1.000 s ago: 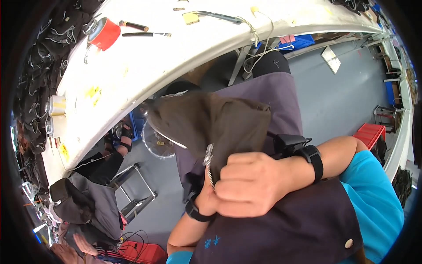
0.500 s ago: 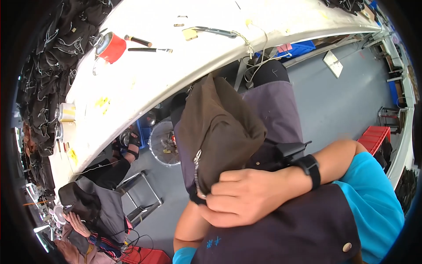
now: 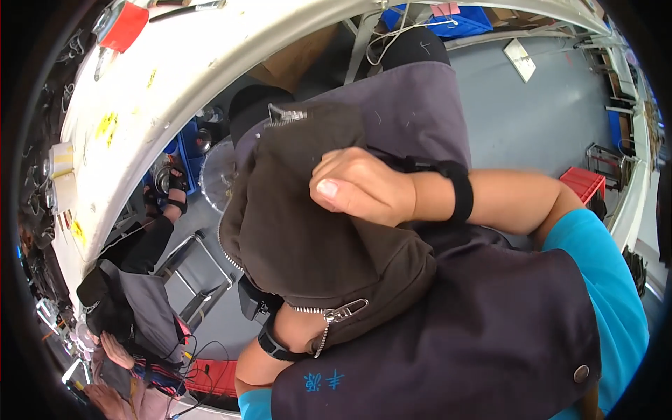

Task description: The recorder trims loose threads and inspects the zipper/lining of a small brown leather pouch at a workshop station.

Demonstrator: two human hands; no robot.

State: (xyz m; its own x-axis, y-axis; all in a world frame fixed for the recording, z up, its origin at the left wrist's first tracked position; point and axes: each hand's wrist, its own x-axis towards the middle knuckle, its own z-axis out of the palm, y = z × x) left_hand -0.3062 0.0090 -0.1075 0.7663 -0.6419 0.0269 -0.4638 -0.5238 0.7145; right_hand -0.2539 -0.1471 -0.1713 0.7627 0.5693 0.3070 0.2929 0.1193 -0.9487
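White counter fills the left side, yellow smears on it. Two pale containers near its outer edge; any print too small to tell. A co-worker sits at lower left, one hand on a dark fabric piece. Red tin toward the counter's top end, labelling unreadable at this angle. Metal-frame stool on the floor, red crate below it. Clear-lined bin just beside the person's lap, part hidden.

Left forearm, black strap at the wrist, runs in at or under a zip edge of the brown fabric bag. Left grip is hidden by the bag, cannot tell its state. Bag sits over the lap, in front of the torso, metal pulls at its top and bottom. Blue characters on the dark apron are the clearest writing. Right hand lies over the bag's upper right; grip narrow, fingers curled, thumb alongside. Cannot tell if cloth is pinched. Small pale mark on the black knee. Another red crate far right.
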